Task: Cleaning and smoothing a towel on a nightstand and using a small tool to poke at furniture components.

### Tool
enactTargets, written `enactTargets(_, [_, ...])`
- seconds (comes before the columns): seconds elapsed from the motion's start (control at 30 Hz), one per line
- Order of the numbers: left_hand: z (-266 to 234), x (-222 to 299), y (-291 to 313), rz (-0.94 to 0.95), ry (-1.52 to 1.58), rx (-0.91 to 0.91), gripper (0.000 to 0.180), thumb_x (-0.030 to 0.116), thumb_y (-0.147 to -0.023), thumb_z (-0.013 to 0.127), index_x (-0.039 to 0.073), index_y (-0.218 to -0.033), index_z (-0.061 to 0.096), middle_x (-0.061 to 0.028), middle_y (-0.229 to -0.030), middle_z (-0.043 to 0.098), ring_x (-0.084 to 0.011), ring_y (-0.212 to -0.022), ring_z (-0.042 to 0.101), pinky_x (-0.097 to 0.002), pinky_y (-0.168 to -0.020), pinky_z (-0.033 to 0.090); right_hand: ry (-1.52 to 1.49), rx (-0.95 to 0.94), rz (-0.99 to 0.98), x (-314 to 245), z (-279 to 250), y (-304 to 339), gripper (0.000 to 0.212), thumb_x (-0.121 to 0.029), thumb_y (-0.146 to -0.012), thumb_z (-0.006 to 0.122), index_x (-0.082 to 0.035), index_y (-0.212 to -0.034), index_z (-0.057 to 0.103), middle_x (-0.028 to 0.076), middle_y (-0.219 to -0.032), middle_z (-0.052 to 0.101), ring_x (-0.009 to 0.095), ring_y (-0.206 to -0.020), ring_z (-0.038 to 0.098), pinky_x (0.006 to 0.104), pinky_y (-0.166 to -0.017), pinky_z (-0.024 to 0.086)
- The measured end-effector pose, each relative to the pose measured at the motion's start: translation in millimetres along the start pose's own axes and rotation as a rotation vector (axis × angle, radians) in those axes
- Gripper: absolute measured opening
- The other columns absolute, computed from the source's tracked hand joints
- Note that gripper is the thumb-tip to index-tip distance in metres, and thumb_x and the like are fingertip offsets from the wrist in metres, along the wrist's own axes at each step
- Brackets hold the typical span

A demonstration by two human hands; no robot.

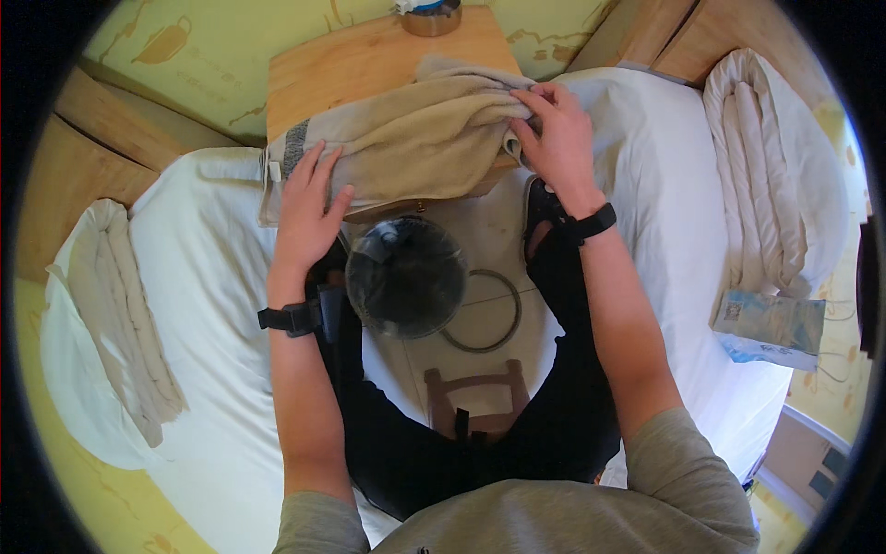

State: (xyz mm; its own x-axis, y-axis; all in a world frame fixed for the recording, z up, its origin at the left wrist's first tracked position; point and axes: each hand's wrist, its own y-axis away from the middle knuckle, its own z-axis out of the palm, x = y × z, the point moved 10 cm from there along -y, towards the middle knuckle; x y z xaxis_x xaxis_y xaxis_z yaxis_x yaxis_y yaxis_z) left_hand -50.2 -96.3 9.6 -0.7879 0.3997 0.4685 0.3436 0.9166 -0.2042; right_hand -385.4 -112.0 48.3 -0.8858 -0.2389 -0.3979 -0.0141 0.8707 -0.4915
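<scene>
A tan towel point(420, 138) with a grey band near its left end lies in loose folds across the front of a small wooden cabinet point(337, 78), its near edge hanging over. My left hand point(312, 212) rests on the towel's left end, fingers spread and lying flat. At the right end, my right hand point(561, 138) has thumb and fingers closed on the bunched towel. That end's underside is hidden by the folds. Both wrists wear black straps.
A dark bucket point(408, 277) stands on the tiled floor between my legs, beside a grey ring point(513, 319). White beds point(208, 277) flank the cabinet, with rolled bedding point(743, 175). A metal bowl point(432, 20) sits at the cabinet's back. A plastic packet point(771, 325) lies on the right bed.
</scene>
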Motion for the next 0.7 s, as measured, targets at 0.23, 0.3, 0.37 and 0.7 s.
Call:
enactTargets(0.23, [-13, -26, 9, -0.146, -0.109, 0.043, 0.061, 0.03, -0.099, 0.067, 0.011, -0.154, 0.049, -0.0164, -0.161, 0.045, -0.0376, -0.145, 0.045, -0.0484, -0.12, 0.036, 0.007, -0.056, 0.031, -11, 9, 1, 0.052, -0.022, -0.082, 0.081, -0.008, -0.13, 0.068, 0.013, -0.115, 0.065, 0.034, -0.112, 0.061, 0.0455, -0.092, 0.051])
enactTargets(0.3, [-14, -36, 14, -0.233, -0.17, 0.069, 0.066, 0.034, -0.098, 0.068, 0.01, -0.155, 0.046, -0.0162, -0.162, 0.044, -0.0378, -0.146, 0.044, -0.0484, -0.12, 0.036, -0.016, -0.058, 0.006, -7, 8, 2, 0.06, -0.02, -0.083, 0.082, -0.007, -0.138, 0.061, 0.015, -0.117, 0.066, 0.037, -0.111, 0.062, 0.0456, -0.096, 0.052])
enactTargets(0.37, [-20, -41, 15, -0.239, -0.173, 0.083, 0.067, 0.034, -0.098, 0.067, 0.009, -0.156, 0.046, -0.0164, -0.163, 0.043, -0.0379, -0.147, 0.043, -0.0482, -0.12, 0.035, -0.02, -0.059, -0.012, -10, 6, -1, 0.06, -0.021, -0.082, 0.082, -0.005, -0.137, 0.062, 0.015, -0.123, 0.065, 0.037, -0.115, 0.061, 0.0463, -0.097, 0.051])
enactTargets(0.7, [-12, -86, 14, -0.319, -0.17, 0.205, 0.061, 0.033, -0.108, 0.05, 0.0, -0.158, 0.039, -0.0287, -0.165, 0.033, -0.0433, -0.152, 0.034, -0.0468, -0.125, 0.029, 0.003, -0.15, -0.232, -86, 34, 37, 0.064, -0.023, -0.081, 0.081, 0.0, -0.137, 0.058, 0.02, -0.138, 0.059, 0.042, -0.134, 0.051, 0.0517, -0.111, 0.043])
